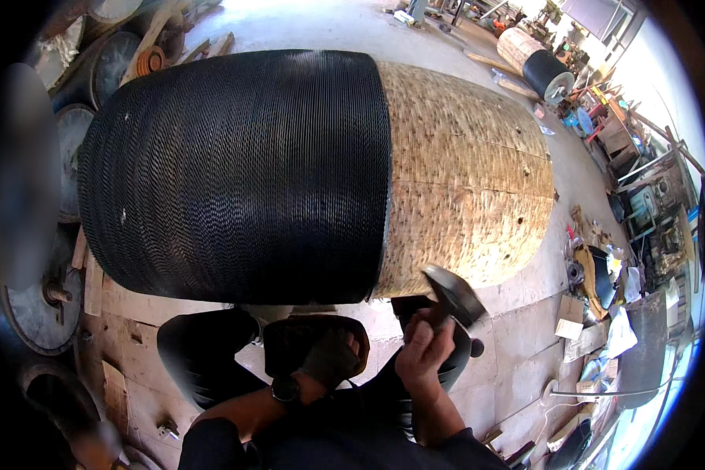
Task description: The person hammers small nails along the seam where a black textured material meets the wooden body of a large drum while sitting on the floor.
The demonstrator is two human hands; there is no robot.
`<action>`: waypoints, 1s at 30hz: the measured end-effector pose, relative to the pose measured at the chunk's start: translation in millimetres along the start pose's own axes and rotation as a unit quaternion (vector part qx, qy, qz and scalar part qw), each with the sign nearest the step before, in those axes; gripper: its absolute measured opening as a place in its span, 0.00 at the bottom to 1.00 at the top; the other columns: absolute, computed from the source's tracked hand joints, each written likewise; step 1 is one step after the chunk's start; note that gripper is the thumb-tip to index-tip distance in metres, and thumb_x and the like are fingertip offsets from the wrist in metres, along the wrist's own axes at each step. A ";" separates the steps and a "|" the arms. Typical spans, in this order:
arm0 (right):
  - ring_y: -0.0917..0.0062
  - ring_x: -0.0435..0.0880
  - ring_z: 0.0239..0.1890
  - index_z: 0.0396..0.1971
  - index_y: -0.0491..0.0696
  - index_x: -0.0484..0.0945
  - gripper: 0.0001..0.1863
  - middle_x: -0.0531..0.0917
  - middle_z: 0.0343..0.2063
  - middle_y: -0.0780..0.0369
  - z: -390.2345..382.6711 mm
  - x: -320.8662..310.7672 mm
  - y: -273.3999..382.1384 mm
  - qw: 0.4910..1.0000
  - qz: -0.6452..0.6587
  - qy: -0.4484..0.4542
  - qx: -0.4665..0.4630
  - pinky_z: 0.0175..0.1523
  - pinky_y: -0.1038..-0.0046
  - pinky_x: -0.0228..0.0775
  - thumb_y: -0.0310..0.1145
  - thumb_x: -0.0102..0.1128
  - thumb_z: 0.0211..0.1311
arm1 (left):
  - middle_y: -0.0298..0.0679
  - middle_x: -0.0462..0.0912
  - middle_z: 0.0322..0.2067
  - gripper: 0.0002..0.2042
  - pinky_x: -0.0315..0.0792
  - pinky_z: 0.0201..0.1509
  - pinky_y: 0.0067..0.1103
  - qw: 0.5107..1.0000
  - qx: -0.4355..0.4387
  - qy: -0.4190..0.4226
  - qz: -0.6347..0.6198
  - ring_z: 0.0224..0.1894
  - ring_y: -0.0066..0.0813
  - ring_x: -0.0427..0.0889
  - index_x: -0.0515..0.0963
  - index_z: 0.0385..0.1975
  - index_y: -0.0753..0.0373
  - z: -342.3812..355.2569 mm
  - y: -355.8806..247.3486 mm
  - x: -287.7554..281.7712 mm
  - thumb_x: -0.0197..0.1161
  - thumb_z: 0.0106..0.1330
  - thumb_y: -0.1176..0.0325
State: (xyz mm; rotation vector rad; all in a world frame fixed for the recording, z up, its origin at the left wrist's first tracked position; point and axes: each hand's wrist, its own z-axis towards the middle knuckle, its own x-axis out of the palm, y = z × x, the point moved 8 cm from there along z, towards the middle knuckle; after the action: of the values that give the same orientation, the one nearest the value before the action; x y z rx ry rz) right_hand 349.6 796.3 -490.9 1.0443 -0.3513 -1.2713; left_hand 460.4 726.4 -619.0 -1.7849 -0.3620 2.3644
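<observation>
A large drum lies across in front of me. Black, finely ridged covering (235,172) wraps its left part, and its right part is a bare tan surface (466,168) with many small marks and a few dark holes. My right hand (424,351) is closed round a hammer (454,295), its dark, blurred head raised beside the drum's lower right edge. On my lap, between my knees, rests a dark, shallow container (282,345). Inside it is my left hand (330,359), in a dark glove with bare fingertips curled; whatever they hold is hidden.
Round-ended drums (45,313) and wooden boards line the left side. Another part-covered drum (536,66) lies at the far right. Along the right wall are cartons (569,315), plastic bags, and assorted scrap. Tiled floor (517,345) runs beneath.
</observation>
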 end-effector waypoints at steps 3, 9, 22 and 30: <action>0.55 0.83 0.24 0.35 0.40 0.72 0.04 0.80 0.22 0.49 2.9 2.8 -2.2 0.985 -0.171 -0.001 -0.013 0.28 0.60 0.73 0.26 0.52 0.67 | 0.48 0.81 0.32 0.08 0.75 0.37 0.37 0.998 0.046 -0.016 0.033 0.35 0.43 0.80 0.81 0.29 0.69 0.9 -3.5 -3.6 0.60 0.59 0.70; 0.51 0.82 0.24 0.39 0.41 0.72 0.07 0.78 0.21 0.49 0.2 9.3 -13.7 0.989 -0.136 0.036 0.035 0.28 0.61 0.71 0.28 0.58 0.67 | 0.48 0.81 0.32 0.06 0.76 0.37 0.37 0.993 -0.053 0.027 -0.098 0.36 0.43 0.80 0.77 0.29 0.65 4.3 9.8 -18.8 0.60 0.61 0.68; 0.49 0.85 0.29 0.40 0.39 0.73 0.08 0.82 0.27 0.45 1.8 -1.4 -0.6 0.991 -0.119 -0.027 -0.047 0.32 0.60 0.76 0.26 0.56 0.65 | 0.51 0.78 0.48 0.20 0.77 0.43 0.35 0.934 0.025 -0.354 -0.038 0.43 0.46 0.82 0.74 0.53 0.67 51.6 66.9 -169.0 0.60 0.58 0.83; 0.53 0.86 0.32 0.46 0.37 0.75 0.13 0.83 0.32 0.46 13.5 5.2 12.0 0.981 -0.122 -0.008 -0.153 0.37 0.62 0.78 0.22 0.58 0.61 | 0.45 0.77 0.47 0.22 0.76 0.47 0.40 0.904 0.042 -0.398 0.149 0.44 0.43 0.81 0.76 0.51 0.62 101.1 109.9 -222.3 0.64 0.54 0.80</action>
State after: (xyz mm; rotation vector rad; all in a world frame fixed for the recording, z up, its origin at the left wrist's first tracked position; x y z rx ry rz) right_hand 348.7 784.9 -476.0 0.8305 -0.0337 -1.4988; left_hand 427.0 551.6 -418.8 -0.7887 -0.0613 3.1847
